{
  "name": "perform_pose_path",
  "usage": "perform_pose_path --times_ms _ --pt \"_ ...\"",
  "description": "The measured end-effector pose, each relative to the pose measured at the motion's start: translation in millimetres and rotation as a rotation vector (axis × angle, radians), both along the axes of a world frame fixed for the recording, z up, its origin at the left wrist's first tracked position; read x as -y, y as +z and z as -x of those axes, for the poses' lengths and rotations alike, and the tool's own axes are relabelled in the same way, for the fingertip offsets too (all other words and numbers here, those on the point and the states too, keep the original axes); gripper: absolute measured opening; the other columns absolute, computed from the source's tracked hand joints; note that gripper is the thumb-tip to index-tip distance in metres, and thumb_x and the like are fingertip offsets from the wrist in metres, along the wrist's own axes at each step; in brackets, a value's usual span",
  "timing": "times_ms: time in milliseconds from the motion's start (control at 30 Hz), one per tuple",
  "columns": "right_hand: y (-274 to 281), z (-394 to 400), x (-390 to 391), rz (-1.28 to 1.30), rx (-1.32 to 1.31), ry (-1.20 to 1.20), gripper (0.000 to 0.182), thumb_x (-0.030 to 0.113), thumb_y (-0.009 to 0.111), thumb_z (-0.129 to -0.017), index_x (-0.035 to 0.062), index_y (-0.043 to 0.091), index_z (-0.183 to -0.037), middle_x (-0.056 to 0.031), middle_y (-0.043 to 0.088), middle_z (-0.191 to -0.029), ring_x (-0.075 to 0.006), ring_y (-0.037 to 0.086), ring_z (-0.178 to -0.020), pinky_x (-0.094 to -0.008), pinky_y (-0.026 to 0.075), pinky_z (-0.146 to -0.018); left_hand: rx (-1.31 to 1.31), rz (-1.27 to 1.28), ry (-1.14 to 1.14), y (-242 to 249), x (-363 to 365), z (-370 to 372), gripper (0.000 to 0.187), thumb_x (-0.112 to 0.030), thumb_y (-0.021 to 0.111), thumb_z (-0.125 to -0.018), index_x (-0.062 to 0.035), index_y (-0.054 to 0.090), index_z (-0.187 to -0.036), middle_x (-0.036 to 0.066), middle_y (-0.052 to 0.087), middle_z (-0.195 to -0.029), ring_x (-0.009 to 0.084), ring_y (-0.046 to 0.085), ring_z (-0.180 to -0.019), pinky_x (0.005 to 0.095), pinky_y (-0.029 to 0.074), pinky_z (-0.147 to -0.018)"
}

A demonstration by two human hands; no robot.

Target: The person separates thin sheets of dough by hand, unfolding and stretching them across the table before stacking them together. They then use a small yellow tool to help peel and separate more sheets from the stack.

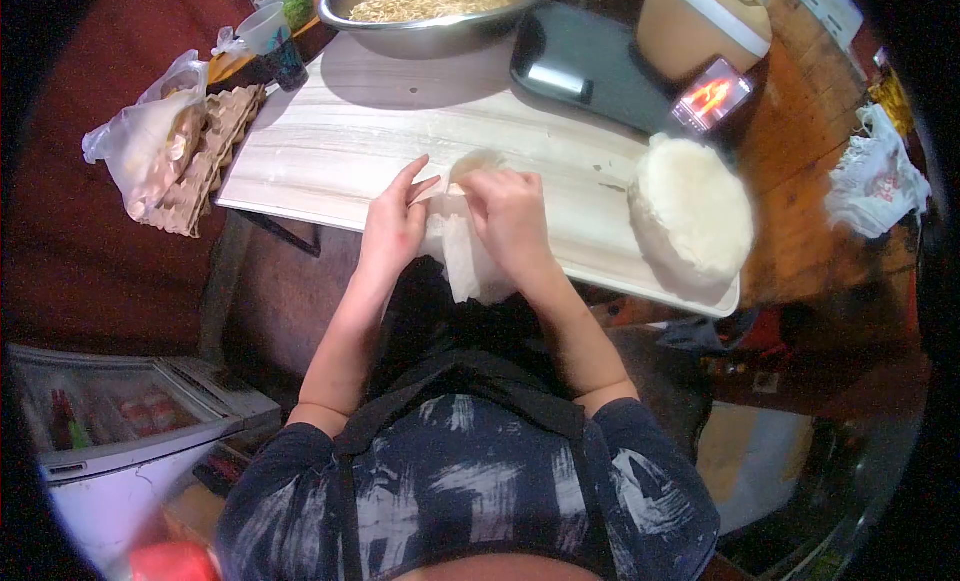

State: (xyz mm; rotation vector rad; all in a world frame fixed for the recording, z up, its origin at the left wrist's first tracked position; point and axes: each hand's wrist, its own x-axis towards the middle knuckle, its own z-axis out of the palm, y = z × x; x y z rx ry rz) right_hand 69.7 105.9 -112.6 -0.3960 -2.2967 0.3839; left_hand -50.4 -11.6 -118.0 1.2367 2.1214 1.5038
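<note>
At the front edge of the pale table, both hands are on a thin, whitish, translucent sheet (462, 256) that hangs down over the edge. My left hand (398, 219) is at the sheet's left side, its index finger raised and apart, its other fingers near the sheet. My right hand (507, 213) pinches the upper part of the sheet with bent fingers. To the right, a thick round stack of similar whitish sheets (693, 206) lies on the table's right end.
A metal bowl of shredded food (430, 23), a dark flat appliance (590, 66), a lit phone (712, 96) and a tan container (700, 26) stand behind. Egg cartons (205, 161) and a plastic bag (160, 146) are left; another bag (878, 176) lies right.
</note>
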Motion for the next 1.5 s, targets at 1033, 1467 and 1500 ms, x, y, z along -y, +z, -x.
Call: perform_pose_path --times_ms 1033,1467,1500 --pt "6.0 -7.3 2.7 -0.029 0.040 -0.262 0.009 0.015 0.065 -0.083 0.0090 0.064 -0.089 -0.0076 0.066 -0.081 -0.0256 0.062 -0.077 -0.0387 0.041 -0.075 0.053 -0.091 0.085 -8.2 -2.8 9.8 0.054 0.008 0.043 -0.078 -0.0002 0.051 -0.131 0.022 0.068 -0.108 0.0200 0.068 -0.091 0.0276 0.050 -0.078" --pt "-3.3 18.9 11.5 0.164 -0.059 -0.103 0.029 0.019 0.067 -0.080 0.0078 0.055 -0.105 -0.0125 0.066 -0.086 -0.0340 0.064 -0.075 -0.0454 0.050 -0.064 -0.105 0.013 0.038 30.4 3.6 -20.0 0.047 0.003 0.050 -0.087 -0.0076 0.050 -0.133 0.022 0.066 -0.108 0.0358 0.067 -0.093 0.0377 0.052 -0.081" --pt "0.7 18.2 14.0 0.136 -0.020 -0.126 0.030 0.017 0.067 -0.080 0.0082 0.054 -0.106 -0.0124 0.066 -0.084 -0.0347 0.064 -0.070 -0.0452 0.050 -0.060 -0.108 0.011 0.033 32.8 3.7 -21.1 0.047 0.003 0.050 -0.087 -0.0076 0.050 -0.133 0.022 0.066 -0.108 0.0358 0.067 -0.093 0.0377 0.052 -0.081"
